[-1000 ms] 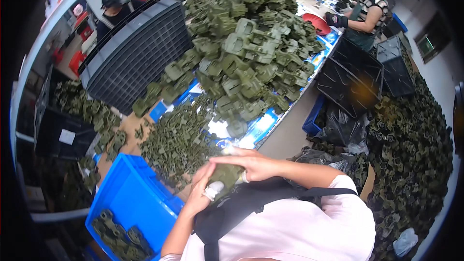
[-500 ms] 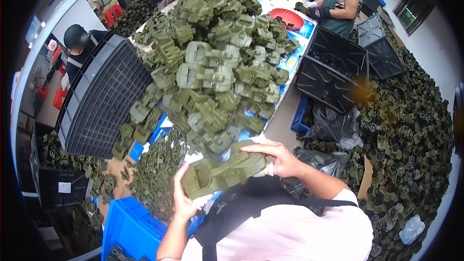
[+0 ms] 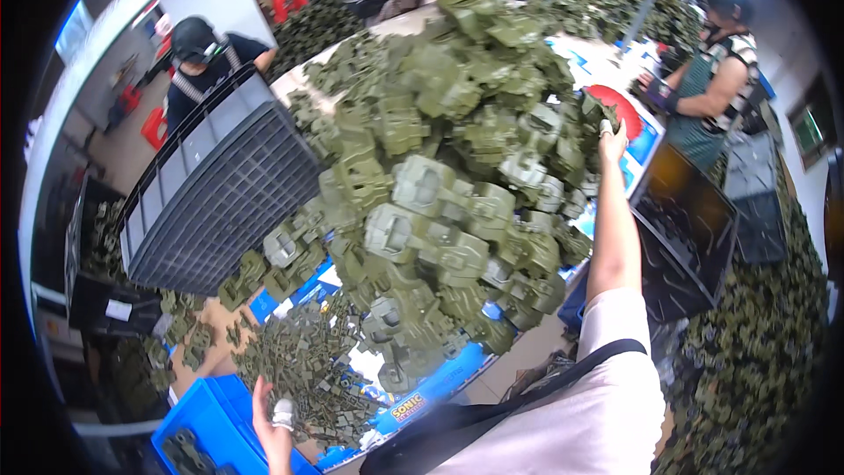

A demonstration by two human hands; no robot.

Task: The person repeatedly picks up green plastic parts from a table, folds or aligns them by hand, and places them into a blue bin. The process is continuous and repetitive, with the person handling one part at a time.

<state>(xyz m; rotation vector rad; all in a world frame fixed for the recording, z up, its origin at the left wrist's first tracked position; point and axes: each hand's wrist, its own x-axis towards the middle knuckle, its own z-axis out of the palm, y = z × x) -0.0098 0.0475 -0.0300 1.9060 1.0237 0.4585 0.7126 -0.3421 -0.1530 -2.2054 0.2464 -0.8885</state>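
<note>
Olive plastic shells (image 3: 440,233) lie heaped on the covered table (image 3: 448,378), small green parts (image 3: 308,369) alongside. Our right hand (image 3: 613,139), arm outstretched, meets a green piece (image 3: 600,112) at the heap's right edge, by the red dish (image 3: 625,105); whether the fingers have closed we cannot tell. Our left hand (image 3: 271,427) is empty, thumb apart, near the blue bin (image 3: 230,418). For a clean pick, we should pinch one rim, sparing neighbours.

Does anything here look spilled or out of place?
Perhaps the heap of green parts at the lower right: they lie loose beside the black crates rather than inside, as if spilled, though that may be deliberate. No damage shows clearly.
</note>
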